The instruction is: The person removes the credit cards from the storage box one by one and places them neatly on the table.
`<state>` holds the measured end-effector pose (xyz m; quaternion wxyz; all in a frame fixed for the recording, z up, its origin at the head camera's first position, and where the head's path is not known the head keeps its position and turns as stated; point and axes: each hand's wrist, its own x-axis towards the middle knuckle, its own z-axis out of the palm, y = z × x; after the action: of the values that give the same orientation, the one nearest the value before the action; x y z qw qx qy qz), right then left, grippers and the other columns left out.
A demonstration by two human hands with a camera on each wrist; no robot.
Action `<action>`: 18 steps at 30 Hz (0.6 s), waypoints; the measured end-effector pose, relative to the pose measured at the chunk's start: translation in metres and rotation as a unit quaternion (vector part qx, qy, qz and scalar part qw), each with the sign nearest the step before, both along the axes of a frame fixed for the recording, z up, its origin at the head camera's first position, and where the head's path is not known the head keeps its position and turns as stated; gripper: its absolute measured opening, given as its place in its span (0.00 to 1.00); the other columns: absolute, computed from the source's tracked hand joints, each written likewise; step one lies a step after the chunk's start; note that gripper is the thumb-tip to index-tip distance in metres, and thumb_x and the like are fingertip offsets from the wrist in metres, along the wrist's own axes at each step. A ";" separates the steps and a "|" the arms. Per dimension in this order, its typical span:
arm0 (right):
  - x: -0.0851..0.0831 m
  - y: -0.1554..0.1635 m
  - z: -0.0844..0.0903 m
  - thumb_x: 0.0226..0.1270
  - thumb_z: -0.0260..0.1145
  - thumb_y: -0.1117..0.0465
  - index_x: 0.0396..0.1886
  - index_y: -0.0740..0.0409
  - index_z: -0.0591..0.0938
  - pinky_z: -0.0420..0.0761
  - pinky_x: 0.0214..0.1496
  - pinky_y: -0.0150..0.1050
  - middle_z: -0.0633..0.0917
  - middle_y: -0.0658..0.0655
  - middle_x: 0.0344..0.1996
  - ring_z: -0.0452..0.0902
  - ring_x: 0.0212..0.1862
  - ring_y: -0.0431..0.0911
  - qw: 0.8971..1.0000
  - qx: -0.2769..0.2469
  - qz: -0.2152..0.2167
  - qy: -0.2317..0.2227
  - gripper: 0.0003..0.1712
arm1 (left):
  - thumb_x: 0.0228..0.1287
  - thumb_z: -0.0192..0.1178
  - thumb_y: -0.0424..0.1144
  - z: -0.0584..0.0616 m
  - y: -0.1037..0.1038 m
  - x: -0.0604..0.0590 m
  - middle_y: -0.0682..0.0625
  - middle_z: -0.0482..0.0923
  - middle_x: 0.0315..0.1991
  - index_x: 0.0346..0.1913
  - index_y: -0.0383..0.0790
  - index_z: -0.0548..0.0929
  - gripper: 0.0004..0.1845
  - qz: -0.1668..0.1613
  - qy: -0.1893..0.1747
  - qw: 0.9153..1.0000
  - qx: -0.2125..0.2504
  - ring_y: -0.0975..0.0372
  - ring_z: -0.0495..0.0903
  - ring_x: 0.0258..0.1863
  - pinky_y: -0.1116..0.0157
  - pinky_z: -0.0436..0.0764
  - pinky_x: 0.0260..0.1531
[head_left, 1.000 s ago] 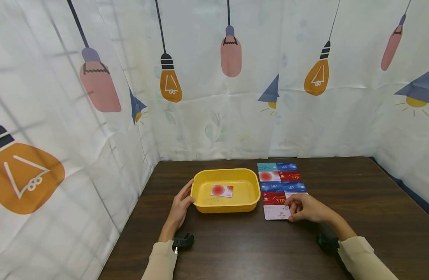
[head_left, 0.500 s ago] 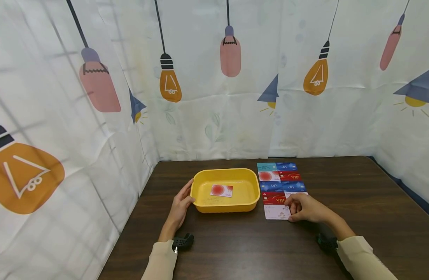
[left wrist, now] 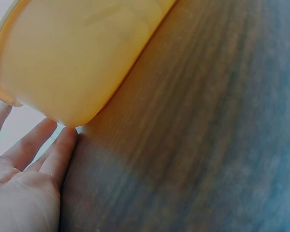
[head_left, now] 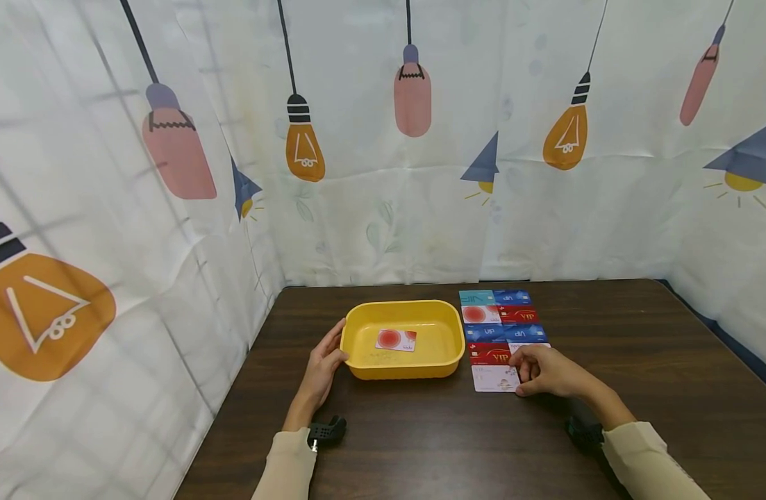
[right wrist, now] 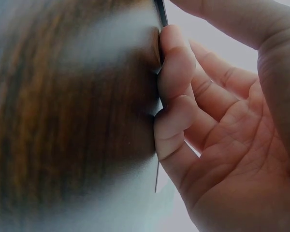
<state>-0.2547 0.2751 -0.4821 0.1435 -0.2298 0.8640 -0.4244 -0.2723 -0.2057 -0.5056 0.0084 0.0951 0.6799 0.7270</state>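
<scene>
At the left end of a yellow plastic tray, my left hand rests its fingers and thumb against the rim and end wall. The left wrist view shows its rather straight fingers touching the tray wall. One white card with a red circle lies inside the tray. My right hand pinches the right edge of a white card at the near end of a two-column block of cards. In the right wrist view, its curled fingers rest at the table surface; the thumb tip is cut off.
Red VIP cards, blue cards, a teal card and another red-circle card lie flat right of the tray. Another white card is partly under the right hand. A printed curtain borders the brown table.
My right hand and the near white card have shifted very slightly to the right. The left hand, the tray and the other cards stay where they were.
</scene>
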 end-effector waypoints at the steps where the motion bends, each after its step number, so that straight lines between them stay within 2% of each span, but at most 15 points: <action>1: 0.000 0.000 0.000 0.55 0.80 0.61 0.49 0.65 0.79 0.78 0.30 0.29 0.80 0.56 0.30 0.74 0.29 0.39 1.000 0.001 0.000 0.000 0.26 | 0.68 0.48 0.25 0.000 0.000 0.000 0.38 0.63 0.77 0.80 0.47 0.62 0.37 0.001 0.000 1.000 0.000 0.44 0.67 0.71 0.68 0.79 0.61; 10: -0.001 0.001 -0.002 0.56 0.79 0.60 0.47 0.65 0.79 0.78 0.29 0.29 0.80 0.54 0.28 0.73 0.28 0.38 1.000 0.002 0.008 0.010 0.24 | 0.68 0.48 0.24 -0.001 0.000 -0.001 0.34 0.63 0.77 0.80 0.43 0.61 0.37 0.003 0.010 1.000 -0.001 0.44 0.69 0.69 0.69 0.80 0.58; 18: -0.002 0.001 -0.002 0.56 0.79 0.60 0.47 0.65 0.80 0.78 0.29 0.30 0.80 0.54 0.29 0.73 0.28 0.38 1.000 0.004 0.010 0.014 0.24 | 0.67 0.49 0.25 0.000 0.001 0.000 0.38 0.64 0.77 0.79 0.46 0.63 0.37 0.004 0.001 1.000 0.004 0.44 0.68 0.71 0.70 0.79 0.58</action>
<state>-0.2570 0.2766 -0.4843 0.1368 -0.2436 0.8652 -0.4164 -0.2719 -0.2047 -0.5056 0.0044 0.0935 0.6773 0.7297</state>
